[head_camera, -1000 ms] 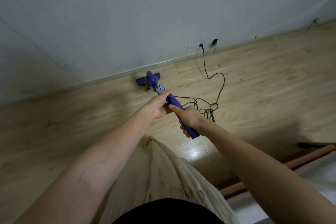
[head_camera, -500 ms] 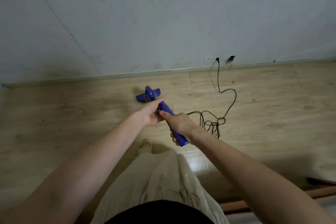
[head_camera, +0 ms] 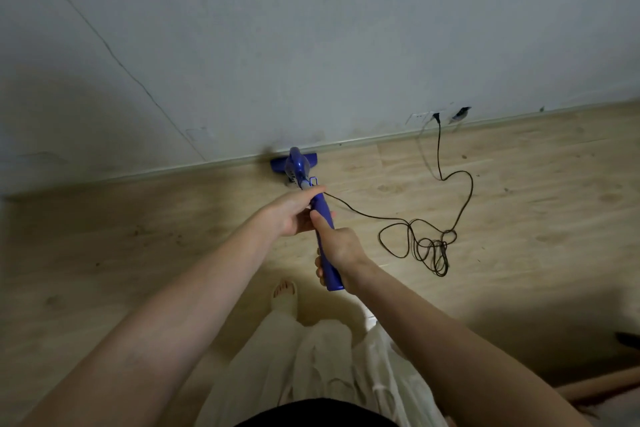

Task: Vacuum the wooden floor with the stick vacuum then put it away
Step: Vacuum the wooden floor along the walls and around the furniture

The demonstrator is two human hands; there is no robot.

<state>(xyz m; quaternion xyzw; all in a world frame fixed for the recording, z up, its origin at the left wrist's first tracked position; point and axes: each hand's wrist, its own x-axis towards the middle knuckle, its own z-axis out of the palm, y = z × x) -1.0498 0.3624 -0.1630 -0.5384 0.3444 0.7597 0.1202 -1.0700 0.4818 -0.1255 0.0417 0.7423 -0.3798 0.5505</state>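
Both my hands wrap the blue stick vacuum (head_camera: 323, 218): my left hand (head_camera: 294, 213) curls round the handle farther up, my right hand (head_camera: 339, 246) grips nearer its end, thumb lying along the top. Its head (head_camera: 292, 165) sits on the wooden floor (head_camera: 138, 253) against the far wall's skirting. The black cord (head_camera: 426, 243) coils to the right, plugged into the wall socket (head_camera: 434, 116)

The scene is dim and evenly lit, with a muted grey cast on the wall (head_camera: 311, 28) and a soft dark shadow across the wooden floor (head_camera: 519, 322) at lower right. A small bright glare patch lies on the floor near the person's foot (head_camera: 284, 293). Wide-angle distortion bends the baseboard (head_camera: 173, 172) and stretches the forearms at the lower edge; detail is slightly soft throughout.
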